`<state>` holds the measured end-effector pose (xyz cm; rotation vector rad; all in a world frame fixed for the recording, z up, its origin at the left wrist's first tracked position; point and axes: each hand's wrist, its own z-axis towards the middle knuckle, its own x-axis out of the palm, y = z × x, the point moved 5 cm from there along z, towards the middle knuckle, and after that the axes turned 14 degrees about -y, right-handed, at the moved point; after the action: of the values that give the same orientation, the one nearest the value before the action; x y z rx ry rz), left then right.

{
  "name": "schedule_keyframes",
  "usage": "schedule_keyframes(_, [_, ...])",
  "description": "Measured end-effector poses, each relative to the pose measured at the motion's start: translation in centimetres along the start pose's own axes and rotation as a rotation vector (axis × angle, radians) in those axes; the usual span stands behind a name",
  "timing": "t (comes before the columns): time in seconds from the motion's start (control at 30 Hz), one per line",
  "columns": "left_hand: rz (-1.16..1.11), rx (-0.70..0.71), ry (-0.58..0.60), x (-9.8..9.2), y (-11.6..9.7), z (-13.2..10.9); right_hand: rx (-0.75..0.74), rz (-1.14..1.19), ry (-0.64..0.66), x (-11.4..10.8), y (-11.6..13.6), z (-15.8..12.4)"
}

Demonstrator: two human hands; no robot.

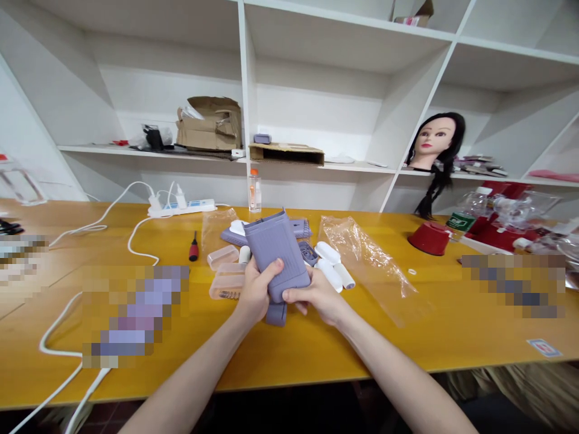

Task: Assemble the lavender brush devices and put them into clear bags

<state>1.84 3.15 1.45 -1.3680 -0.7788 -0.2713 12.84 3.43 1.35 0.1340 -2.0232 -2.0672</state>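
A purple-grey plastic case (278, 250), long and box-shaped with a ribbed face, is held up over the table in both hands, tilted to the left. My left hand (257, 289) grips its left side with the thumb on the front. My right hand (319, 295) is closed around its lower right corner. Just below the case a small purple piece (277, 314) shows; whether it is joined to the case I cannot tell. Behind and beside it lie white oval pieces (330, 274), other purple parts (307, 253) and a clear plastic box (224, 280) with springs in it.
A red-and-black screwdriver (194, 248) lies left of the parts. A clear plastic bag (366, 259) spreads to the right. Further back stand a bottle with an orange cap (254, 191) and a power strip (190, 208). A red cup-like object (429, 239) sits at right.
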Motion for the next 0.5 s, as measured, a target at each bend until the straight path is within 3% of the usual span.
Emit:
schedule_keyframes(0.17, [0.039, -0.101, 0.049, 0.0, -0.1, 0.1, 0.022, 0.008, -0.011, -0.1, 0.0, -0.2])
schedule_keyframes(0.33, [-0.045, -0.225, 0.325, 1.0, -1.1, -0.8, 0.068, 0.030, 0.077, 0.6, -0.3, -0.7])
schedule_keyframes(0.4, [-0.024, -0.219, 0.342, 0.8, -1.0, -1.0, 0.070, 0.045, 0.106, 0.9, -0.5, -0.8])
schedule_keyframes(0.5, [0.027, -0.169, 0.264, 0.4, -0.5, -1.0, 0.105, 0.038, 0.139, 0.9, -1.1, -0.8])
